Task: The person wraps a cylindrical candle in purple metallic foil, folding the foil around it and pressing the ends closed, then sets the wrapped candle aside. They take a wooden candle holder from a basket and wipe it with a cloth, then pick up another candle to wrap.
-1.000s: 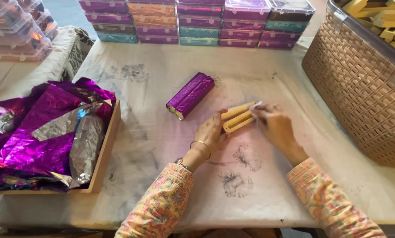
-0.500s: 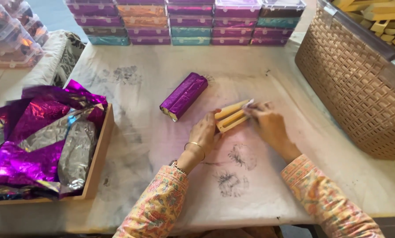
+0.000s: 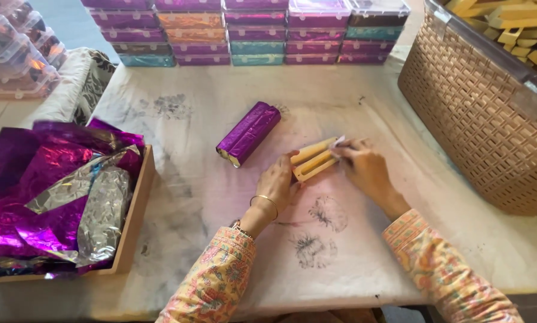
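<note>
Two tan wooden sticks (image 3: 314, 159) lie side by side on the white cloth, held between both hands. My left hand (image 3: 276, 185) grips their near end. My right hand (image 3: 364, 168) pinches the far end, where a small white scrap shows at the fingertips. A bundle wrapped in shiny purple foil (image 3: 248, 133) lies a little to the upper left of the sticks, apart from both hands.
A wooden tray (image 3: 134, 221) at the left holds crumpled purple and silver foil sheets (image 3: 53, 197). A woven tan basket (image 3: 484, 125) full of wooden sticks stands at the right. Stacked clear boxes of coloured packs (image 3: 244, 30) line the far edge.
Both hands have stayed on the sticks with little movement. The view has shifted slightly, so everything sits a bit lower and more to the left.
</note>
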